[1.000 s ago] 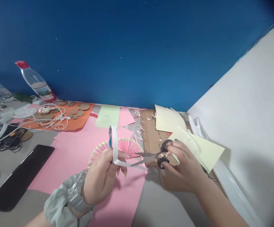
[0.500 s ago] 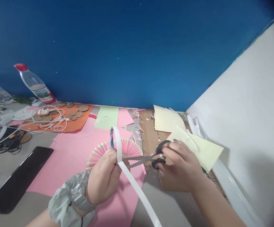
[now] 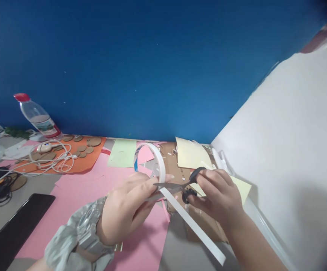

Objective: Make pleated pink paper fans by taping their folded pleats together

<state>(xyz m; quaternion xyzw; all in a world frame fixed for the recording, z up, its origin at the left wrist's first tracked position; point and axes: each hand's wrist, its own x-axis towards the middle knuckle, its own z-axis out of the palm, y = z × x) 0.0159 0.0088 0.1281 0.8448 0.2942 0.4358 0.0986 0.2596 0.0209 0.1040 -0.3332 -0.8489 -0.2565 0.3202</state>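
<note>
My left hand (image 3: 126,205) is closed around the lower part of a roll of white tape (image 3: 162,162), which stands upright as a ring. From it a loose strip of tape (image 3: 194,227) hangs down to the right. My right hand (image 3: 217,195) has its fingers in the black handles of a pair of scissors (image 3: 170,185). The blades lie apart across the strip, close to my left fingertips. Whether they have cut into the strip I cannot tell. Beneath my left hand lies a big pink sheet of paper (image 3: 81,195).
A phone (image 3: 19,229) lies at the left. Behind it are an orange sheet (image 3: 87,162) with cardboard discs, white earphones (image 3: 43,147) and a tilted bottle (image 3: 43,120). Cardboard (image 3: 170,158) and pale yellow paper (image 3: 191,154) lie ahead, by the white side wall (image 3: 290,131).
My left hand and the tape roll have shifted right and turned, so the ring faces me more. The scissor blades now cross the strip. The pleated pink paper fan is no longer plainly visible.
</note>
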